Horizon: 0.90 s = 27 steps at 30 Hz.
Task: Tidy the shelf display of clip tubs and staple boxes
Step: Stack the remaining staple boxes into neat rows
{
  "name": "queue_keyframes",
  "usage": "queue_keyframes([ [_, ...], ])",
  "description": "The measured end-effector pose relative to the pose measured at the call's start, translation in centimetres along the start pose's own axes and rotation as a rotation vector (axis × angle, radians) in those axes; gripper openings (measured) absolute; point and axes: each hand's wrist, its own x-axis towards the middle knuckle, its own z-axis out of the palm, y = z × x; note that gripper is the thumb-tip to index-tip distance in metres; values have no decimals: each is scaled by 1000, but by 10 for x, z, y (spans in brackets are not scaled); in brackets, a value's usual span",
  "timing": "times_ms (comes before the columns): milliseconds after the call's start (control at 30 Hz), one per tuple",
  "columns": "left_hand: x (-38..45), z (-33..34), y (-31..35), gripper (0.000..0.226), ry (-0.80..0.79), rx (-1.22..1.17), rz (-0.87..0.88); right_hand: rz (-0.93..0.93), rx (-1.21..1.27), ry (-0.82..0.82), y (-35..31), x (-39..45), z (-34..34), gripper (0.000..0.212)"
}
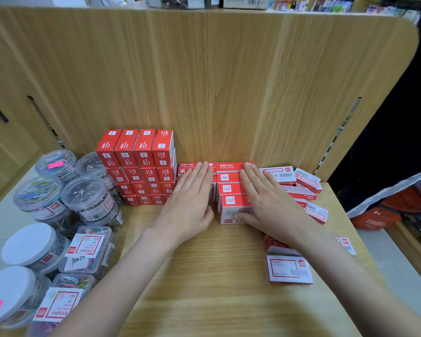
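A low block of red and white staple boxes (229,188) sits against the wooden back panel at the middle of the shelf. My left hand (190,200) lies flat with straight fingers on the block's left part. My right hand (265,203) lies flat on its right part, thumb against the front box. A taller stack of red staple boxes (137,166) stands to the left. Clear round clip tubs (88,198) and rectangular clip tubs (88,249) crowd the far left. Loose staple boxes (306,190) lie scattered to the right, and one (288,269) lies nearer me.
The wooden shelf board (204,276) runs toward me. A wooden back panel (204,81) rises behind the boxes. A red shopping basket (384,215) stands off the shelf's right edge. Metal shelf rails (338,135) run along the panel's sides.
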Motion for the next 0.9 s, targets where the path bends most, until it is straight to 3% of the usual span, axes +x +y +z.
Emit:
queue_keyframes([
  [133, -1, 1, -1, 77, 10, 54, 12, 18, 19, -10, -1, 1, 0, 91],
  [267, 0, 5, -2, 56, 67, 52, 3, 17, 20, -16, -2, 3, -2, 93],
  [467, 7, 12, -6, 49, 221, -100, -64, 30, -71, 36, 1, 2, 7, 98],
  [900, 5, 12, -7, 44, 171, -111, -51, 63, -77, 38, -2, 6, 6, 98],
])
